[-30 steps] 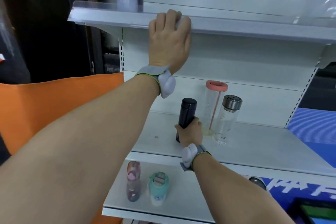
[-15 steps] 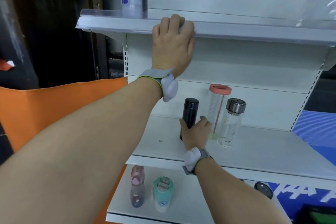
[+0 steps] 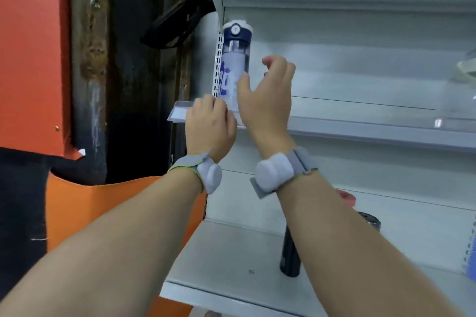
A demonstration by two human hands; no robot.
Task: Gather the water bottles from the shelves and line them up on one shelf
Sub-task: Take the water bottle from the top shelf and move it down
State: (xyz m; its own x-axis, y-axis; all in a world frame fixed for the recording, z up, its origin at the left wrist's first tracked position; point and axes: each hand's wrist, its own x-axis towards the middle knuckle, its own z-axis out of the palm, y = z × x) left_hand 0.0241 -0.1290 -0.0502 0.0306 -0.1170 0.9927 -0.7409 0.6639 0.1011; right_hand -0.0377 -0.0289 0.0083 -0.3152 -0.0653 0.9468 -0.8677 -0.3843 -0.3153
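Observation:
A clear water bottle with a dark blue lid (image 3: 235,59) stands at the left end of the upper shelf (image 3: 360,128). My right hand (image 3: 268,100) is raised beside it, fingers spread and curved, close to the bottle but not closed around it. My left hand (image 3: 210,128) grips the front edge of the upper shelf just below the bottle. On the middle shelf (image 3: 226,260) a black bottle (image 3: 289,255) stands upright, partly hidden by my right forearm. A pink lid (image 3: 347,197) and a metal lid (image 3: 369,220) show behind that forearm.
The shelf's perforated upright (image 3: 217,64) runs just left of the blue-lidded bottle. An orange panel (image 3: 85,208) and a dark wall lie to the left. A clear object (image 3: 466,69) sits at the right end of the upper shelf.
My right hand let go of the black bottle and rose to the blue-lidded bottle on the upper shelf. The view tilted up, and my left hand slid left along the shelf edge.

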